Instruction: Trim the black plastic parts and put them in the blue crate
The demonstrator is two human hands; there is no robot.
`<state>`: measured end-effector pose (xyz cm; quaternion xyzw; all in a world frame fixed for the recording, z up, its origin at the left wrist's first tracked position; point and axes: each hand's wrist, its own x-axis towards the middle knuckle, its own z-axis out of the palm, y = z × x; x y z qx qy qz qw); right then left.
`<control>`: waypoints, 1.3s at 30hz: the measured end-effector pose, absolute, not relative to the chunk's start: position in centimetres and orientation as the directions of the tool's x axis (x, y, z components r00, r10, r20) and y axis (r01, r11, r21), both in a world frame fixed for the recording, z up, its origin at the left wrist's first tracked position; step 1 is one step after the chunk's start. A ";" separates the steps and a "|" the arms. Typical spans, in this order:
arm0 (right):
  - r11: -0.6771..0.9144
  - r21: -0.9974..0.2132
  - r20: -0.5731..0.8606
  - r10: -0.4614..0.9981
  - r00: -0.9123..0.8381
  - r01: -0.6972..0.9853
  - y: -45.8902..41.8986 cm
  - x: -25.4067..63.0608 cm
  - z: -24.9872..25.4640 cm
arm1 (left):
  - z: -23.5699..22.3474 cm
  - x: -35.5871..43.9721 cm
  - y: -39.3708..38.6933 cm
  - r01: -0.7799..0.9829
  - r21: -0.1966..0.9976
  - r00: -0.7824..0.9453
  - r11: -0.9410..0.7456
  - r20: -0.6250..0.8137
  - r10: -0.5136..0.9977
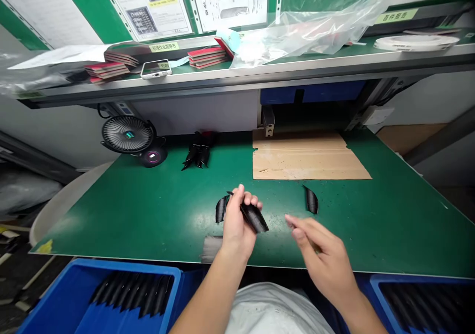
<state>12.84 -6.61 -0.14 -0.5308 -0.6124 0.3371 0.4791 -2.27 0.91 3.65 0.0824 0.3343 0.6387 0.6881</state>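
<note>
My left hand (pixel 239 222) is closed around a glossy black curved plastic piece (pixel 255 218), held above the front part of the green table. A second dark tip sticks out by the thumb; whether it belongs to the same piece I cannot tell. Just left of that hand, another black curved piece (pixel 221 209) lies on the table, partly covered by it. My right hand (pixel 322 247) is apart from the left, thumb and fingers drawn together in a pinch; anything between the fingertips is too small to make out. Beyond it lies a single black curved piece (pixel 310 200).
Brown cardboard (pixel 308 158) lies flat at the back of the green table (pixel 148 210). A cluster of black pieces (pixel 198 151) and a small fan (pixel 129 134) stand back left. Blue bins (pixel 178 279) with rows of black pieces flank my lap. An overhead shelf (pixel 208 79) spans the back.
</note>
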 end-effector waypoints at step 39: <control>0.081 -0.934 0.019 0.984 -0.179 0.348 -7.8 8.8 1.1 | 6.1 -1.5 -2.9 -0.815 0.542 -0.361 -0.206 -0.195 0.912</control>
